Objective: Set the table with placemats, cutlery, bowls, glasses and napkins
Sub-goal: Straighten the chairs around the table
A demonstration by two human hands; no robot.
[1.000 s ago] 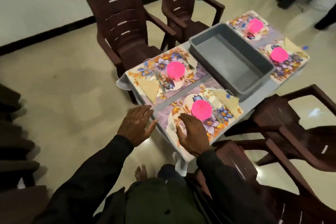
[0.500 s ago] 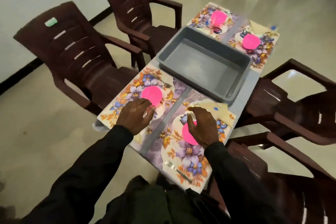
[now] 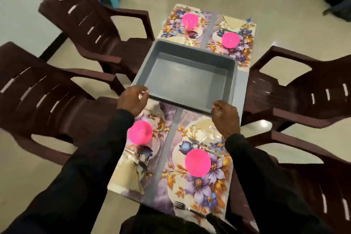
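Head view: my left hand (image 3: 133, 101) and right hand (image 3: 226, 118) curl round the near rim corners of the empty tub (image 3: 187, 80) mid-frame, which I judge light, stiff and best lifted there.

The left sleeve (image 3: 91, 167) covers the outer edge of the near-left placemat (image 3: 163, 112) — the fork (image 3: 182, 206) ends under dark clothing (image 3: 163, 223).
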